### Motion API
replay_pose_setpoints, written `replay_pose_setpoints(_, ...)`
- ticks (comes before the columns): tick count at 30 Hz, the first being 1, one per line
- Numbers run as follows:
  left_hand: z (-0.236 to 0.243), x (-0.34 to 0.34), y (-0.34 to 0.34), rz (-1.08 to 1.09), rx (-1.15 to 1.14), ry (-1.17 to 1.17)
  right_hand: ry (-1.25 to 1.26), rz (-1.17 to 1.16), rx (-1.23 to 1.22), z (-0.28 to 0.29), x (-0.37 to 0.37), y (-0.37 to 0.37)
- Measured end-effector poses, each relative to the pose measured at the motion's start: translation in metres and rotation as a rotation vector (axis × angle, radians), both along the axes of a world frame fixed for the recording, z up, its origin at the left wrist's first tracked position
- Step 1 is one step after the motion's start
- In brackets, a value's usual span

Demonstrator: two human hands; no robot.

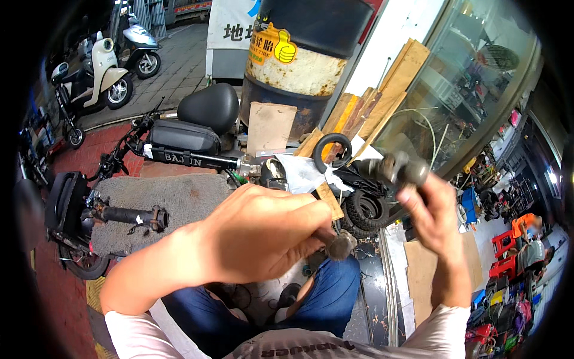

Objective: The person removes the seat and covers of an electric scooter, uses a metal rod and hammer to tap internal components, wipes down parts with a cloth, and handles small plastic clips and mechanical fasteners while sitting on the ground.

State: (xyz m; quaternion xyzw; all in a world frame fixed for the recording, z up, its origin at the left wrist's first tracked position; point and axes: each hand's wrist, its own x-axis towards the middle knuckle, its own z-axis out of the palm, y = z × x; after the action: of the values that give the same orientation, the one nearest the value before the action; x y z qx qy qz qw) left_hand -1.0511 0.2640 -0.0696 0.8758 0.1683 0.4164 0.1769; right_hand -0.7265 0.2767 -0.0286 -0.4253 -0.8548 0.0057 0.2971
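Observation:
In the middle of the head view, my left hand (pixel 257 230) is closed around a short metal bar with a rounded, dull end (pixel 341 246) poking out below the fingers, over my lap. At the right, raised a little higher, my right hand (pixel 433 218) grips a dull metal piece (pixel 397 170), blurred so its exact kind is unclear. Behind my left forearm lies a grey mat (pixel 156 192) on a low vehicle, with a black metal tube (pixel 128 216) on it.
A scooter frame (pixel 179 157) with a black seat, a rusty drum (pixel 293 75), wooden boards (pixel 382 90) and tires (pixel 365 212) stand ahead. A glass door (pixel 460 102) is at the right. A seated person (pixel 535 257) is beside red stools (pixel 502 245). Scooters (pixel 95 81) are parked back left.

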Motion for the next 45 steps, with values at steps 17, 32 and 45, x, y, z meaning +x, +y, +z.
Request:
replay_pose_setpoints(17,0.007,-0.003,-0.005,0.288,-0.148,-0.043,-0.123,0.361,0.249,0.141,-0.085,-0.083)
replay_pose_setpoints(32,-0.007,-0.023,0.033,0.230,-0.450,-0.326,-0.047,0.286,0.251,0.136,-0.091,-0.042)
replay_pose_setpoints(45,0.026,-0.047,0.100,0.315,-0.861,-0.381,-0.192,-0.105,0.198,0.197,-0.177,-0.003)
